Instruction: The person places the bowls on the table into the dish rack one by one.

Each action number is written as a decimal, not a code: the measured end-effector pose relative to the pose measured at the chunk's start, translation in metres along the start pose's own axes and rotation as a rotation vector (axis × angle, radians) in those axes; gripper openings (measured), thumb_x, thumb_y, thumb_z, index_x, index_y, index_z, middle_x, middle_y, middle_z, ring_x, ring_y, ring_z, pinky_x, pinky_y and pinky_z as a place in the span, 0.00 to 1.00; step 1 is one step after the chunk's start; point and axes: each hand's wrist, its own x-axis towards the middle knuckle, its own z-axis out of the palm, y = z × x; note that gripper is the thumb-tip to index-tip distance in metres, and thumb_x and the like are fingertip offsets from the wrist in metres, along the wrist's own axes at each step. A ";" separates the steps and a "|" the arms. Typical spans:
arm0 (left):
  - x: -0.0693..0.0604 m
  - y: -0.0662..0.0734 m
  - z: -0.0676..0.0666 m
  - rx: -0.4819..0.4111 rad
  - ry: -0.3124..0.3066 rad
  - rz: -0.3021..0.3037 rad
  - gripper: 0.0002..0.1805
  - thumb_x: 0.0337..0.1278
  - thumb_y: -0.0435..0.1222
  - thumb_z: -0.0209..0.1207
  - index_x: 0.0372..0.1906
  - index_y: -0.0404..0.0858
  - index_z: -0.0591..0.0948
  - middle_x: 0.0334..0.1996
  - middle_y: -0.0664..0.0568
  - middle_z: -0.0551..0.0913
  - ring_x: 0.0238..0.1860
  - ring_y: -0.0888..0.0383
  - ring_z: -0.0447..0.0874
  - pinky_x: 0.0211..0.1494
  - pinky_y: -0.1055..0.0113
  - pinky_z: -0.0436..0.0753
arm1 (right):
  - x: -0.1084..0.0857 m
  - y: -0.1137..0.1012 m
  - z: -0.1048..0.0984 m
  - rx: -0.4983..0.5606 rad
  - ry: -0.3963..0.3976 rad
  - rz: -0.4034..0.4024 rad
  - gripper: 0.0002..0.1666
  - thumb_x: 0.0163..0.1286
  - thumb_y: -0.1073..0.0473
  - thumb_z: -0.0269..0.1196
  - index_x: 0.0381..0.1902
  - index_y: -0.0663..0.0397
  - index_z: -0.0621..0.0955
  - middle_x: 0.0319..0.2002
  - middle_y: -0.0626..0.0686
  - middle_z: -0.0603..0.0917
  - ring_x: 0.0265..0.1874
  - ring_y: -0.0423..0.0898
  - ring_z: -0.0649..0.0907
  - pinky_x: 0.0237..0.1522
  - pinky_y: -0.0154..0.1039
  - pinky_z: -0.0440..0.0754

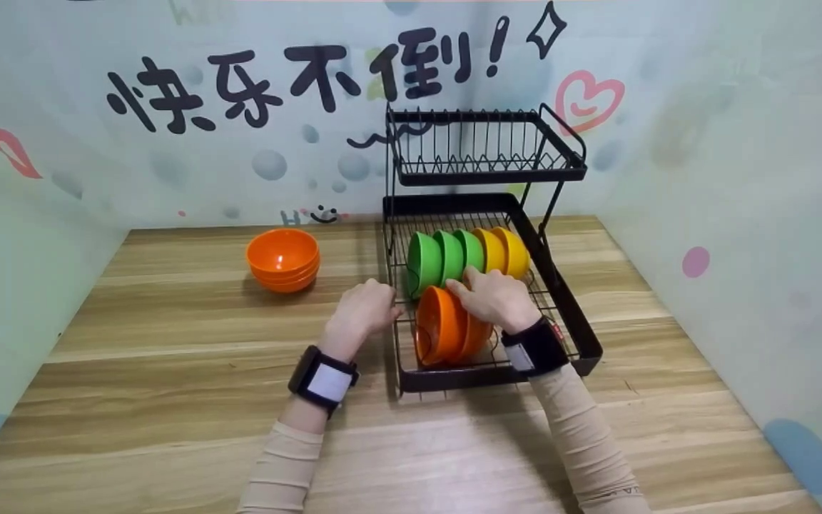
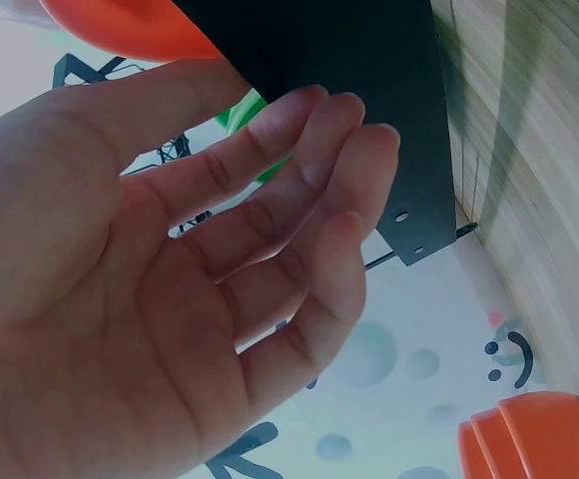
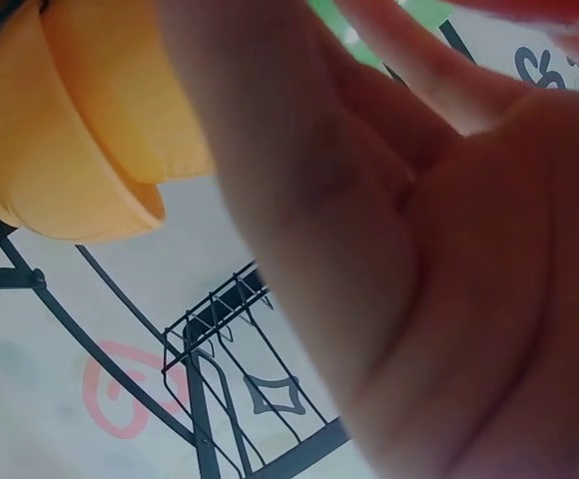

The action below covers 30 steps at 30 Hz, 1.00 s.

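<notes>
A black two-tier dish rack (image 1: 454, 376) stands on the table. On its lower tier, three green bowls (image 1: 424, 260) and two yellow bowls (image 1: 514, 251) lean in a row. In front of them, two orange bowls (image 1: 434, 332) stand on edge. My right hand (image 1: 498, 296) holds the right-hand orange bowl (image 1: 479, 335) from above and partly covers it. At the rack's left side, my left hand (image 1: 364, 314) grips its edge. The left wrist view shows the fingers of that hand (image 2: 210, 259) bent against the black side panel (image 2: 369, 120), thumb tip hidden behind it.
A stack of orange bowls (image 1: 282, 253) sits on the wooden table (image 1: 168, 371), left of the rack. The upper tier (image 1: 486, 175) with its wire slots rises at the back. Printed walls close in the table at the back and both sides.
</notes>
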 end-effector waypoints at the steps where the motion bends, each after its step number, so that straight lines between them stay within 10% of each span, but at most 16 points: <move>1: 0.000 0.000 0.000 -0.001 -0.002 -0.001 0.13 0.59 0.41 0.60 0.32 0.33 0.82 0.35 0.38 0.85 0.39 0.41 0.85 0.43 0.49 0.82 | 0.000 0.000 0.000 0.001 0.012 0.001 0.36 0.73 0.34 0.39 0.61 0.55 0.71 0.53 0.69 0.79 0.47 0.67 0.82 0.45 0.60 0.79; 8: 0.000 -0.007 -0.002 -0.002 0.051 -0.034 0.13 0.59 0.42 0.59 0.36 0.33 0.80 0.38 0.38 0.85 0.40 0.42 0.85 0.41 0.49 0.83 | 0.003 0.001 -0.002 0.026 0.102 0.009 0.38 0.71 0.32 0.39 0.60 0.54 0.72 0.44 0.66 0.82 0.38 0.63 0.84 0.37 0.56 0.80; 19: 0.006 -0.040 -0.007 0.123 0.371 -0.132 0.20 0.58 0.36 0.57 0.52 0.27 0.74 0.51 0.33 0.77 0.55 0.38 0.73 0.54 0.48 0.78 | 0.004 0.002 -0.003 0.022 0.163 -0.005 0.35 0.71 0.32 0.41 0.54 0.55 0.74 0.33 0.62 0.81 0.29 0.59 0.83 0.24 0.48 0.76; 30: 0.006 -0.080 0.000 0.085 0.437 -0.231 0.22 0.59 0.32 0.53 0.56 0.25 0.72 0.55 0.30 0.76 0.63 0.36 0.70 0.69 0.37 0.59 | 0.005 0.001 -0.001 0.025 0.164 -0.008 0.32 0.72 0.33 0.42 0.50 0.54 0.74 0.29 0.59 0.79 0.25 0.55 0.80 0.21 0.43 0.72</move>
